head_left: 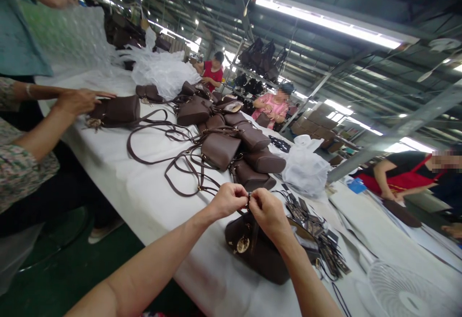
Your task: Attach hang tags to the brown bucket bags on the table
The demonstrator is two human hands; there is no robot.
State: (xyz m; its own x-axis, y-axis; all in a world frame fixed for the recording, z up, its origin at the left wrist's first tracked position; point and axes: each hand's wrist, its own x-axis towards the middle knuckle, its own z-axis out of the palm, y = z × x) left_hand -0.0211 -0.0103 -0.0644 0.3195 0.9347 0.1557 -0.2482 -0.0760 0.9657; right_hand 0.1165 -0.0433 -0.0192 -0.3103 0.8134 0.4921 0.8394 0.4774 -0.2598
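Both of my hands meet above a dark brown handbag [267, 252] that lies on the white-covered table [144, 187]. My left hand [229, 200] pinches a thin dark cord or strap at the bag's top edge. From the other side my right hand [267, 211] is closed on the same small dark piece, its fingertips almost touching the left ones. A round gold charm [243, 244] hangs on the bag's front. Just beyond my hands is a pile of brown bags [220, 148] with long looped straps [182, 179].
Dark tags with cords [317, 235] lie right of the bag, near a white fan [407, 293]. Clear plastic [305, 165] sits behind. At left, a person's hand [72, 102] rests on a brown bag [119, 111]. Other people work further back and at right.
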